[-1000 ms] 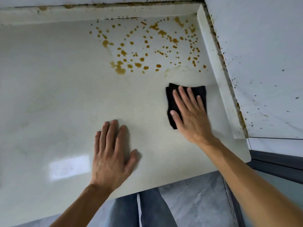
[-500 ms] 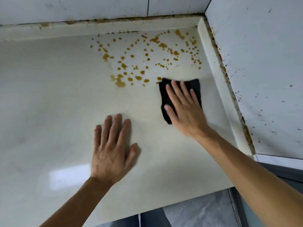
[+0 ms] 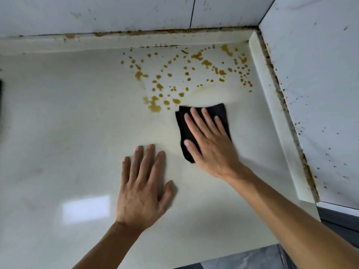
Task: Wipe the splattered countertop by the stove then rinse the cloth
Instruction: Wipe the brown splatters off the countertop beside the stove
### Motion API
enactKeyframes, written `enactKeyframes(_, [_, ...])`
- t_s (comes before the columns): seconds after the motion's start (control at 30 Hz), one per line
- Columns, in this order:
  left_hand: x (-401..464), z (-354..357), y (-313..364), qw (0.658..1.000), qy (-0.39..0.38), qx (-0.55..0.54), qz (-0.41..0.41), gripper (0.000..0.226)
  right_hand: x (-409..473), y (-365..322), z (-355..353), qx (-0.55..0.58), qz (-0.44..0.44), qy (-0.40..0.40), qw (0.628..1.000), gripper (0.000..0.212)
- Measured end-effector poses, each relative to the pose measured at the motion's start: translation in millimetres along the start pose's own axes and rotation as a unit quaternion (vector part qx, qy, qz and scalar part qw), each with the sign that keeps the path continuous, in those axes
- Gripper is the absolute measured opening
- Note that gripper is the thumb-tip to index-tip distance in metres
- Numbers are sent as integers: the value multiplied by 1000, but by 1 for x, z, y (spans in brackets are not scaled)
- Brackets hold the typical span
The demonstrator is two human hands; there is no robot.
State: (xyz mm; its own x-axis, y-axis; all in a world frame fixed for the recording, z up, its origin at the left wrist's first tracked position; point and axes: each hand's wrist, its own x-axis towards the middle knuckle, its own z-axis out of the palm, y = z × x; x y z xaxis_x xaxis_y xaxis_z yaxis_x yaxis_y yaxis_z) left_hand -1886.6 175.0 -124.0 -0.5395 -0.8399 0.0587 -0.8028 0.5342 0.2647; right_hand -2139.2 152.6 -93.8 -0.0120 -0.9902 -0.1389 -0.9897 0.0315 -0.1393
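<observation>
A cream countertop [image 3: 58,123] fills the view, with several orange-brown splatter spots [image 3: 186,73] toward its far right corner. A folded black cloth [image 3: 219,113] lies flat just below the spots. My right hand [image 3: 211,144] presses down on the cloth with fingers spread, covering most of it. To the left of the cloth, my left hand [image 3: 142,189] rests flat on the bare counter, fingers apart and holding nothing. A pale yellowish smear [image 3: 202,92] shows above the cloth.
White tiled walls [image 3: 320,84] with dark specks rise behind and to the right, above a raised cream lip [image 3: 275,113] with grimy joints. The counter's front edge [image 3: 242,251] runs bottom right, grey floor below. A dark object's edge [image 3: 1,98] shows far left.
My right hand slid the cloth up and left to the lower edge of the splatter; the nearest right-hand spots are gone, leaving a faint smear. My left hand stayed planted on the counter.
</observation>
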Motion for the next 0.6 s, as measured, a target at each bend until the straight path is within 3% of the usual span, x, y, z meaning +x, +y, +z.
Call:
enactKeyframes(0.1, [-1,3,0,1000,11,-11,-2,79,-17,26,-2,-18,-27,-8,999,68])
enactKeyframes(0.3, [0,1,3,1000,12,-19,-8,79,69,-27,-7,22,130,22,991,68])
enactKeyframes(0.4, [1,1,2,1000,18,-23,-8,77,54,-50,0,5,12,11,1000,68])
enactKeyframes(0.5, [-1,3,1,999,24,-27,-10,76,17,-28,2,-21,-108,-17,994,67])
enactKeyframes(0.6, [0,3,3,999,25,-37,-12,76,37,-6,-5,-24,-78,-15,997,66])
